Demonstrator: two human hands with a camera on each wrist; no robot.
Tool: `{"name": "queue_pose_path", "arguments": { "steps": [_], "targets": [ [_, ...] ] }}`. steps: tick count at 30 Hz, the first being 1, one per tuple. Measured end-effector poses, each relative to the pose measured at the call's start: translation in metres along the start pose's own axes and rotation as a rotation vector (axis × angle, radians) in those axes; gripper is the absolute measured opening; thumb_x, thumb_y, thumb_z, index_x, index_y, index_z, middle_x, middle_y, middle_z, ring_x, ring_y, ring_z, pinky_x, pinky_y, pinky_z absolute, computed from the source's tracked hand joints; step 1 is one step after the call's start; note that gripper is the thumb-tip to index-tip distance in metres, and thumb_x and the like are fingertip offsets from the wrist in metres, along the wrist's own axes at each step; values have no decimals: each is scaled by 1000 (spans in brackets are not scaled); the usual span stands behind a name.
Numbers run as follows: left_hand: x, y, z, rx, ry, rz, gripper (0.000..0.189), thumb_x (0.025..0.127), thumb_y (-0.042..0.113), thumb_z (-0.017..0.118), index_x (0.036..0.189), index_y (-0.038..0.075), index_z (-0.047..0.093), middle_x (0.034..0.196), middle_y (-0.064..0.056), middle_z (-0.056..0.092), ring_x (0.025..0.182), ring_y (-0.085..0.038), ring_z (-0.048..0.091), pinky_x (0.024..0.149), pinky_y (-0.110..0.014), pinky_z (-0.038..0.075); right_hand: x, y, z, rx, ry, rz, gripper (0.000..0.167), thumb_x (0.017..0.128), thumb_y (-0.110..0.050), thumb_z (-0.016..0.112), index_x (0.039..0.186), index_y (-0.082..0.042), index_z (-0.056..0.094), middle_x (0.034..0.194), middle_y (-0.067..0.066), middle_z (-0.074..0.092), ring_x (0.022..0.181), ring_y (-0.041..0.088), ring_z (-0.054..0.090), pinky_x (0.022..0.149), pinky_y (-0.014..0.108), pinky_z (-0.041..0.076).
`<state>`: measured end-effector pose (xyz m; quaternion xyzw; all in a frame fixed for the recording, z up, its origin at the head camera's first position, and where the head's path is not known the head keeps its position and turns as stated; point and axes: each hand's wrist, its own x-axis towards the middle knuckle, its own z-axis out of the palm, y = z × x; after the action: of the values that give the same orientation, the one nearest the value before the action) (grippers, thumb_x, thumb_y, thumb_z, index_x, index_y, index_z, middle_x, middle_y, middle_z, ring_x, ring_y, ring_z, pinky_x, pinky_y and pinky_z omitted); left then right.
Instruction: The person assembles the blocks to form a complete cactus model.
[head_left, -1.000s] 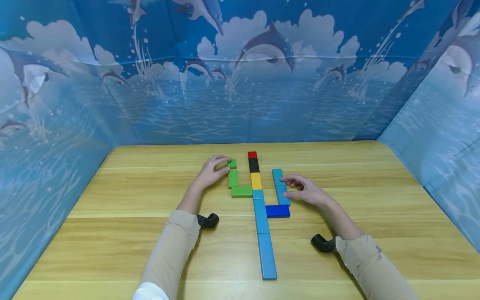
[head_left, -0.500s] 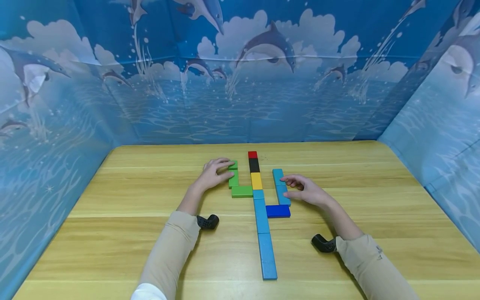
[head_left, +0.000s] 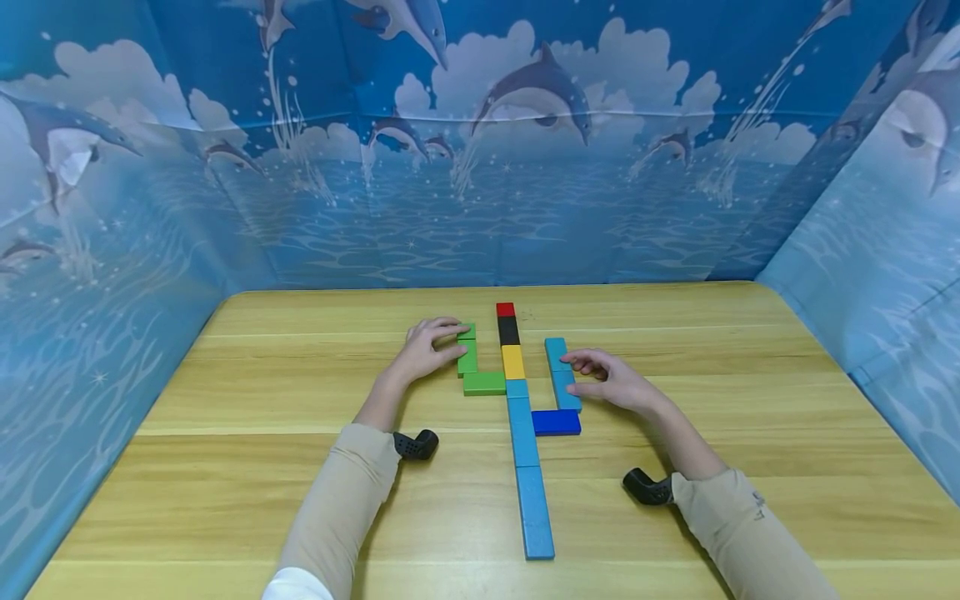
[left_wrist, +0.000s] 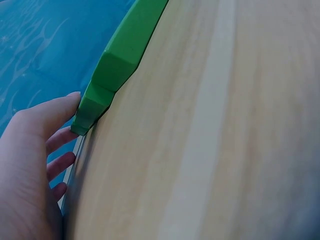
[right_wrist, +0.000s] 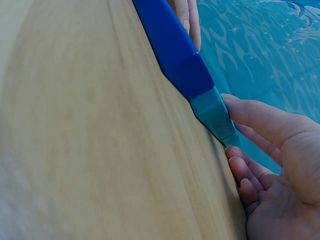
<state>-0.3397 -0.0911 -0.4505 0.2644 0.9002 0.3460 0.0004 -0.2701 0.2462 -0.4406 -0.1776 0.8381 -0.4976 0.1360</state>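
Green blocks (head_left: 484, 384) form a bent branch left of the central row, one lying crosswise, one lengthwise, and a small green block (head_left: 467, 330) at the far end. My left hand (head_left: 424, 348) touches this branch, its index finger at the small block and its thumb on the lengthwise one (left_wrist: 90, 107). On the right, two light blue blocks (head_left: 556, 350) lie end to end above a dark blue block (head_left: 557, 422). Resting by them, my right hand (head_left: 611, 379) has thumb and fingertips against their right side. In the right wrist view its other fingers (right_wrist: 245, 170) curve loosely.
The central row runs from light blue blocks (head_left: 522, 429) through a yellow block (head_left: 512, 362) and a black block (head_left: 508, 331) to a red block (head_left: 505, 309). A dolphin-print cloth (head_left: 480, 225) stands behind the wooden table (head_left: 225, 483). Each wrist wears a black camera mount (head_left: 417, 445).
My left hand has shifted slightly right. The small green block has slid nearer and now meets the lengthwise green block, closing the gap. My right hand stays in place.
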Motion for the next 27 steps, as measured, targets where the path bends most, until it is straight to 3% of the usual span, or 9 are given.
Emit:
{"name": "queue_pose_path", "arguments": {
  "steps": [27],
  "targets": [
    [-1, 0, 1, -46, 11, -10, 41, 87, 30, 62, 125, 15, 58, 132, -8, 48, 126, -29, 35, 105, -50, 14, 0, -1, 1, -17, 3, -4, 48, 83, -21, 67, 126, -6, 50, 104, 14, 46, 91, 26, 38, 74, 30, 34]
  ]
}}
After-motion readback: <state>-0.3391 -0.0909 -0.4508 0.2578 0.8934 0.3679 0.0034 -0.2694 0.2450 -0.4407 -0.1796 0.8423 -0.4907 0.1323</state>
